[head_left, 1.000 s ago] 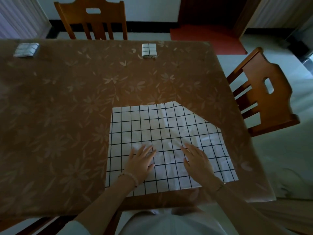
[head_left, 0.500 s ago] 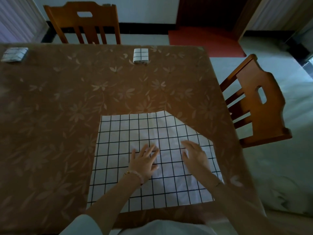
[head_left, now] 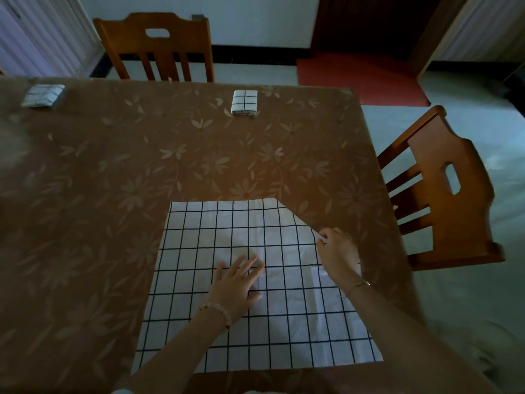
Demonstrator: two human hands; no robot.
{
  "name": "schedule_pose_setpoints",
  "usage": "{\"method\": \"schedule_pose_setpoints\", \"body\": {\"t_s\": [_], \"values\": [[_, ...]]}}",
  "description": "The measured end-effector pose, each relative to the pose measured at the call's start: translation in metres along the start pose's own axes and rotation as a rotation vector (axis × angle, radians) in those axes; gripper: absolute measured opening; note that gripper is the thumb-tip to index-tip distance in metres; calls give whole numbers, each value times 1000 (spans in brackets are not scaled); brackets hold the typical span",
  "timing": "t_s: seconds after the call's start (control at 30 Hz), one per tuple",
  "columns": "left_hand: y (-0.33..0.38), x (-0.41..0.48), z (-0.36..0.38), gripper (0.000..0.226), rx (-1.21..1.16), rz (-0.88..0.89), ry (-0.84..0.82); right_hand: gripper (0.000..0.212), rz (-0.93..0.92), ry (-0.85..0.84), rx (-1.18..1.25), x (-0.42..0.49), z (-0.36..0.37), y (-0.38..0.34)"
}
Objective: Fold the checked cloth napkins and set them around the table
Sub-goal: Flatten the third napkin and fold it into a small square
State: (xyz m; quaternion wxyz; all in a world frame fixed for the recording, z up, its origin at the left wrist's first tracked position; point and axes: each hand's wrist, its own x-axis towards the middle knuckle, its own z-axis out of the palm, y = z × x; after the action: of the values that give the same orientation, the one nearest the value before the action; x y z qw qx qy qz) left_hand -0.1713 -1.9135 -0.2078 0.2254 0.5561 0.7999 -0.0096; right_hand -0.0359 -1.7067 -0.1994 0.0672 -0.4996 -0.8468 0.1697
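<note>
Head view shows the white black-checked cloth napkin [head_left: 255,294] spread flat at the brown tablecloth's [head_left: 113,180] near edge, left hand [head_left: 237,282] splayed pinning its middle, right hand [head_left: 336,251] pinching the turned-in right corner, soft, light, best gripped by corners

Dim, bluish light — brightest on the far wall and floor. The desk [head_left: 85,194] lies in shade. Wide-angle bending bows the edges; the right hand [head_left: 336,250] is slightly motion-blurred.

Table [head_left: 85,223] bears open napkin [head_left: 213,280], two folded napkins [head_left: 244,102].
</note>
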Motion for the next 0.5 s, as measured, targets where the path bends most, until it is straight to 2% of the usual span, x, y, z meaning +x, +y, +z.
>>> {"method": "schedule_pose_setpoints", "body": {"t_s": [0.07,0.1,0.23,0.33,0.4,0.5], "values": [[0,-2,1,83,-15,-6,21,8,-65,77,18,-6,-1,-1],[0,-4,1,79,-33,-10,61,11,-134,133,18,-12,-1,-1],[0,-13,-12,62,-165,-4,335,9,-487,341,-11,-51,-3,-7],[0,-21,-26,61,-81,44,501,15,-615,371,4,-78,5,-8],[-1,-23,-26,62,19,50,482,14,-654,376,-12,-94,14,-8],[0,-25,-11,60,137,65,362,19,-661,359,-68,-113,29,-7]]}}
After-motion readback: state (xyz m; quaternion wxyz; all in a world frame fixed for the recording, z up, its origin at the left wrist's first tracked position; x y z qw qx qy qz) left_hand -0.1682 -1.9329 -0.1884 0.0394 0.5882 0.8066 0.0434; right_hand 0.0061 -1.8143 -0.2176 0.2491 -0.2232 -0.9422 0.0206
